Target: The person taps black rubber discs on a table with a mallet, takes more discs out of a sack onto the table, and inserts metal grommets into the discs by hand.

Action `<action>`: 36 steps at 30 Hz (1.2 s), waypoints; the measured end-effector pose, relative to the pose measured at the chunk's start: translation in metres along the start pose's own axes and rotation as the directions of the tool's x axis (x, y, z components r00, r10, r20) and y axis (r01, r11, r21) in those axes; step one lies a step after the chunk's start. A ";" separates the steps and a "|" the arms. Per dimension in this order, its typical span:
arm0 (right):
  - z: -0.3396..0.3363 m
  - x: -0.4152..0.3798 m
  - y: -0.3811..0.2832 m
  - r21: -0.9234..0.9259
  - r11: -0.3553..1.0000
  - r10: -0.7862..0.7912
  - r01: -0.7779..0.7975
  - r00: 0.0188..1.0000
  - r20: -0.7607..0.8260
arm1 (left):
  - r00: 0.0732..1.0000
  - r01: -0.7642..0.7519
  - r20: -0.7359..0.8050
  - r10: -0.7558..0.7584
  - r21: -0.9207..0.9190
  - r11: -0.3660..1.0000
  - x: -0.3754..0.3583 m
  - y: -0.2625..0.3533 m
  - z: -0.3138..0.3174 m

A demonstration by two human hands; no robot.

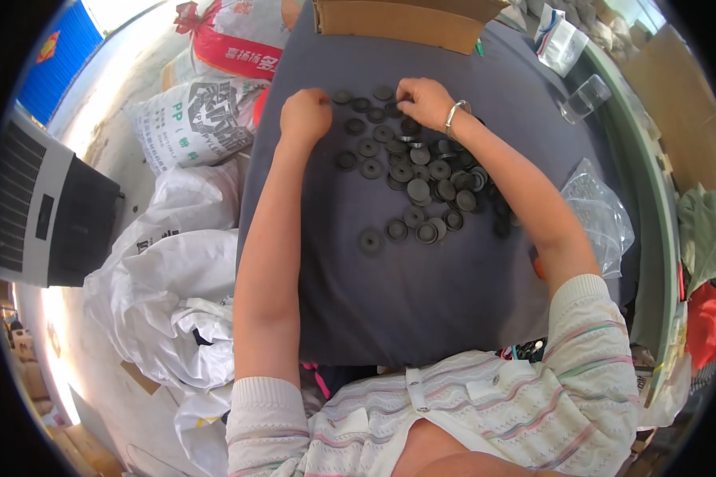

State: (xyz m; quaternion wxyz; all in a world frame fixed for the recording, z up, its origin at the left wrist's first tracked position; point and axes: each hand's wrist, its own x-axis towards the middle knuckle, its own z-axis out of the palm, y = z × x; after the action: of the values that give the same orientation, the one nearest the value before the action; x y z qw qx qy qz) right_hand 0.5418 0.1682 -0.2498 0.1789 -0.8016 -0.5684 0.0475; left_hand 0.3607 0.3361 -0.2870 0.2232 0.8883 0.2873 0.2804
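Observation:
Many round black discs [418,190] lie scattered and partly piled on a table with a dark grey cloth [358,310]. My left hand [305,116] is at the upper left of the discs, its fingers curled together near a disc [342,96]; whatever is between its fingertips is hidden. At the upper edge of the pile is my right hand [426,103], with a bracelet at the wrist. Its fingers are bent down at a dark disc [393,110], and the fingertips are too small to show a clear grip.
An open cardboard box [398,25] stands at the far edge. On the right are a clear cup [585,99], a white packet [562,48] and a clear plastic bag [598,215]. Left of the table are white sacks [191,123] and a grey cooler [56,207].

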 end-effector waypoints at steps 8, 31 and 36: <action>-0.003 0.037 -0.009 -0.204 0.970 -0.105 0.133 0.984 0.143 | 0.969 -0.246 0.046 0.243 0.092 0.965 0.014 0.008 0.022; -0.004 0.074 0.040 0.181 0.962 0.200 -0.206 0.978 0.053 | 0.985 -0.097 -0.143 0.101 0.035 0.995 0.031 -0.008 0.035; -0.043 0.027 0.055 -0.109 0.993 0.056 -0.052 0.998 0.027 | 0.972 -0.034 -0.237 -0.003 -0.153 0.988 0.034 0.004 0.014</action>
State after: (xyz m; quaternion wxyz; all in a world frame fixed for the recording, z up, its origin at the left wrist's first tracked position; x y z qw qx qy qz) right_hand 0.6126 0.1673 -0.2246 0.1254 -0.8244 -0.5509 0.0335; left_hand 0.3944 0.3516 -0.2829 0.2540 0.8306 0.2819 0.4074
